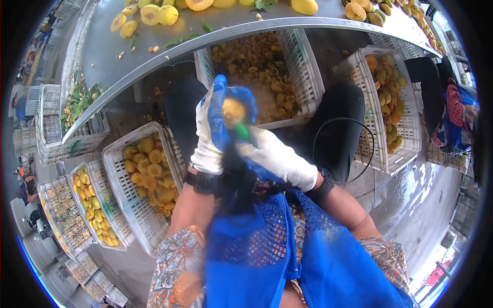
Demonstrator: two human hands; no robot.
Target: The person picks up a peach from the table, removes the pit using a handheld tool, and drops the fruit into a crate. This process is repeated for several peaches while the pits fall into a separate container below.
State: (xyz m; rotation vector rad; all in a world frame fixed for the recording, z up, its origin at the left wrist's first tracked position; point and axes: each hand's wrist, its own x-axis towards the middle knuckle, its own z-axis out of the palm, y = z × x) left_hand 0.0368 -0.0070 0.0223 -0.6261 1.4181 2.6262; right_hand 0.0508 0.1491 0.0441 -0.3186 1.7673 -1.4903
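My left hand [215, 120], in a white glove with blue coated fingers, is wrapped round a yellow peach [233, 111] with its cut face toward me. My right hand [280, 156], gloved the same way, grips a small tool with a green handle [242, 132], blurred by motion. The tool's working end is right at the lower edge of the peach; its exact kind I cannot tell. Both hands are above my lap, at the near side of a white crate [314, 77] that holds many scooped peach pieces [257, 66].
A metal table [118, 66] with peaches, pits and leaves lies ahead, its raised rim crossing above the crate. Crates of peaches stand left [120, 174] and right [367, 138]. A black cable [370, 136] loops by my right knee. Another person [454, 110] is at far right.
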